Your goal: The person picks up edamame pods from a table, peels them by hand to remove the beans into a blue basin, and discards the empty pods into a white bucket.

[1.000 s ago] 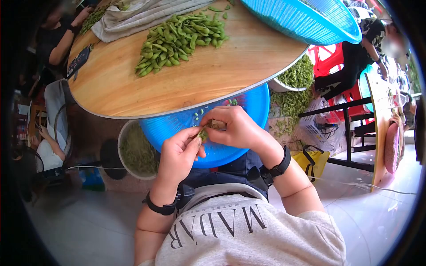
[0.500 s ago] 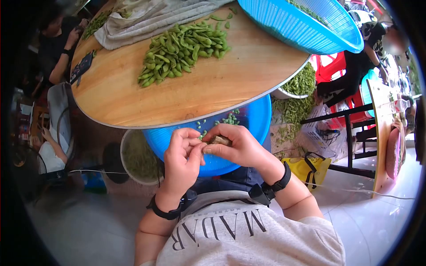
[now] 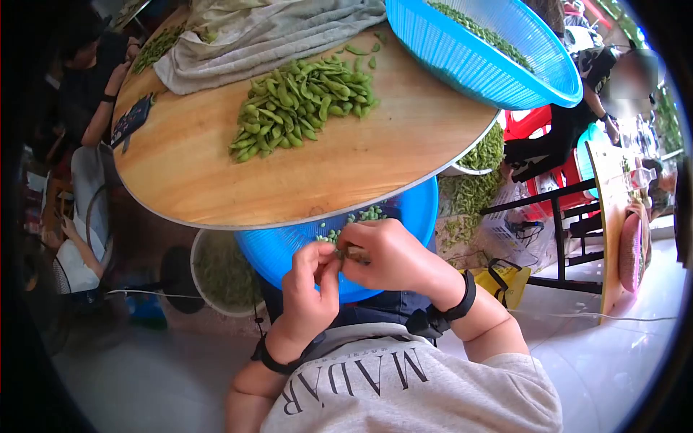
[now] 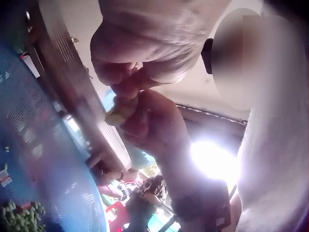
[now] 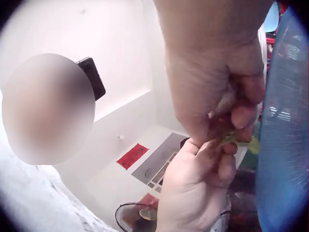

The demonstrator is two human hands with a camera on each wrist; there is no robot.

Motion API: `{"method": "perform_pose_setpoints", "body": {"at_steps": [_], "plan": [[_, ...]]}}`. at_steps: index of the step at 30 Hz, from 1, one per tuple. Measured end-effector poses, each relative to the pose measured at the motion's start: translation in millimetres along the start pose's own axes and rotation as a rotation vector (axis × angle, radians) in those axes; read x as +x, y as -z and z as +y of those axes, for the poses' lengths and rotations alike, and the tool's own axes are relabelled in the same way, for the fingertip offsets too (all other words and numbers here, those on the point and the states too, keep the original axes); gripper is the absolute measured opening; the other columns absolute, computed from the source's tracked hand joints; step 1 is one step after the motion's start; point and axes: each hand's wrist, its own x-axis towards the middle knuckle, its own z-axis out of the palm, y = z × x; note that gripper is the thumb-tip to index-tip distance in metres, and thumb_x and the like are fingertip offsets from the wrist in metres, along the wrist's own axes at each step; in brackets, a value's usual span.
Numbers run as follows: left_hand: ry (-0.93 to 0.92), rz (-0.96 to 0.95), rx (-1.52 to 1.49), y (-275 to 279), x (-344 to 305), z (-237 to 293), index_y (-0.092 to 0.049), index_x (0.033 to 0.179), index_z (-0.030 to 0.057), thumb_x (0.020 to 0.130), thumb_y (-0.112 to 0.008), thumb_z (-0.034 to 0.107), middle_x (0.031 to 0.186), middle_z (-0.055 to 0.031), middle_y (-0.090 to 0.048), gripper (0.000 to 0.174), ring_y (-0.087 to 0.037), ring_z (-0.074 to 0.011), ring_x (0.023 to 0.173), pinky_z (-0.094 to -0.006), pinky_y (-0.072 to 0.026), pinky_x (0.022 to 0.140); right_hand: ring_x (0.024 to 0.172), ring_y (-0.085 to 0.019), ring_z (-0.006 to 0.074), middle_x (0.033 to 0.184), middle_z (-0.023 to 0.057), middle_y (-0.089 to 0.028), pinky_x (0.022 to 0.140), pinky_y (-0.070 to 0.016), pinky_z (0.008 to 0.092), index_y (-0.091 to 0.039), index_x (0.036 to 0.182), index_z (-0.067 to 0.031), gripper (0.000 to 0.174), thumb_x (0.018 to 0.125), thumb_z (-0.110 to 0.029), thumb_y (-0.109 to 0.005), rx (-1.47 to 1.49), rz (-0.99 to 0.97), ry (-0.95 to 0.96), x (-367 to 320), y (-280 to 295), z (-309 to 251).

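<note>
We record first the round wooden table [image 3: 216,173], which bears a heap of green soybean pods [image 3: 303,105]. Below its edge, on the person's lap, sits a blue perforated plastic basin [image 3: 278,252] with a cluster of shelled green beans [image 3: 364,214] in it.

Both hands meet over the basin. The left hand [image 3: 307,292] and the right hand [image 3: 386,256] each pinch the same small green pod [image 3: 345,252] between thumb and curled fingertips, their fingers touching across it. The wrist views are blurred, so we cannot tell whether the hull is split.

Our judgement is that the pod is light, soft and pliant, and its beans are likely slippery. It is best taken at the two ends — thumbs on the seam, mild pressure only.
</note>
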Motion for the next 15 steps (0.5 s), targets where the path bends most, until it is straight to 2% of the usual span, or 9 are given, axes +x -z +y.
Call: {"method": "perform_pose_setpoints", "body": {"at_steps": [3, 4, 6, 7, 9, 11, 12, 13, 15], "plan": [[-0.079, 0.008, 0.095, 11, 0, 3, -0.049, 0.101, -0.0023, 0.08, -0.055, -0.006, 0.08, -0.0138, -0.061, 0.022, -0.063, -0.0215, 0.069, -0.0284, -0.0494, 0.057, 0.061, -0.057, 0.0361, 0.064, 0.0172, -0.057, 0.054, -0.0468, 0.0395, -0.061, 0.077, -0.001, 0.013, 0.065, -0.008, -0.061, -0.043, 0.02, 0.123, 5, -3, 8], [-0.124, 0.042, 0.213, 19, -1, 0, -0.053, 0.096, -0.0016, 0.079, -0.056, -0.006, 0.081, -0.0133, -0.061, 0.018, -0.063, -0.0244, 0.07, -0.0303, -0.0495, 0.059, 0.061, -0.057, 0.0357, 0.065, 0.0172, -0.057, 0.055, -0.047, 0.0395, -0.061, 0.08, -0.0008, 0.016, 0.065, -0.008, -0.061, -0.035, -0.002, 0.127, 7, 2, 6], [0.042, 0.137, 0.304, 45, -12, -18, -0.056, 0.091, -0.0003, 0.082, -0.054, -0.001, 0.082, -0.013, -0.061, 0.009, -0.062, -0.0241, 0.07, -0.0316, -0.0487, 0.062, 0.061, -0.058, 0.0348, 0.067, 0.0171, -0.058, 0.055, -0.0473, 0.0395, -0.063, 0.085, -0.0004, 0.021, 0.065, -0.007, -0.061, -0.013, -0.045, 0.135, 10, 21, 2], [0.141, 0.204, 0.317, 59, -18, -32, -0.056, 0.091, -0.0002, 0.084, -0.053, 0.001, 0.082, -0.0137, -0.061, 0.008, -0.062, -0.024, 0.07, -0.0319, -0.0485, 0.063, 0.06, -0.059, 0.0331, 0.069, 0.0165, -0.059, 0.056, -0.0476, 0.0386, -0.064, 0.091, -0.0012, 0.024, 0.068, -0.008, -0.062, -0.008, 0.002, 0.2, 18, 34, 6], [0.311, 0.326, 0.332, 85, -21, -46, -0.056, 0.094, -0.0009, 0.086, -0.051, 0.004, 0.08, -0.0143, -0.061, 0.011, -0.061, -0.023, 0.07, -0.0318, -0.0478, 0.063, 0.061, -0.058, 0.0319, 0.066, 0.0199, -0.056, 0.056, -0.0466, 0.0376, -0.062, 0.086, -0.0011, 0.018, 0.074, -0.013, -0.064, -0.11, 0.222, -0.094, 44, 56, -2], [0.46, 0.306, 0.475, 110, -25, -62, -0.057, 0.094, -0.0015, 0.086, -0.051, 0.006, 0.08, -0.017, -0.061, 0.012, -0.062, -0.0283, 0.073, -0.0333, -0.0476, 0.064, 0.064, -0.055, 0.0381, 0.067, 0.0217, -0.053, 0.056, -0.0427, 0.042, -0.054, 0.074, 0.0019, 0.023, 0.072, -0.016, -0.067, -0.326, 0.51, 0.138, 89, 71, 21], [0.467, 0.296, 0.638, 120, -28, -71, -0.059, 0.09, -0.0018, 0.084, -0.053, 0.007, 0.081, -0.0196, -0.061, 0.012, -0.06, -0.0346, 0.077, -0.0361, -0.0473, 0.067, 0.071, -0.053, 0.0408, 0.072, 0.0219, -0.053, 0.061, -0.0429, 0.0442, -0.053, 0.074, 0.0014, 0.021, 0.071, -0.015, -0.067, -0.371, 0.547, 0.131, 108, 75, 33], [0.496, 0.231, 0.725, 128, -30, -76, -0.06, 0.085, -0.0023, 0.082, -0.055, 0.008, 0.084, -0.0209, -0.061, 0.012, -0.059, -0.0383, 0.08, -0.0385, -0.0464, 0.07, 0.071, -0.054, 0.0397, 0.073, 0.0213, -0.054, 0.062, -0.0435, 0.0432, -0.056, 0.078, 0.0009, 0.02, 0.071, -0.015, -0.066, -0.439, 0.53, 0.132, 120, 75, 45], [0.327, 0.103, 1.011, 143, -39, -81, -0.061, 0.086, -0.0028, 0.08, -0.057, 0.007, 0.085, -0.0198, -0.061, 0.013, -0.058, -0.0379, 0.08, -0.0396, -0.0455, 0.073, 0.072, -0.056, 0.0374, 0.077, 0.0203, -0.057, 0.062, -0.0448, 0.0412, -0.061, 0.087, -0.0002, 0.021, 0.072, -0.015, -0.066, -0.572, 0.495, 0.134, 135, 74, 57]]}}
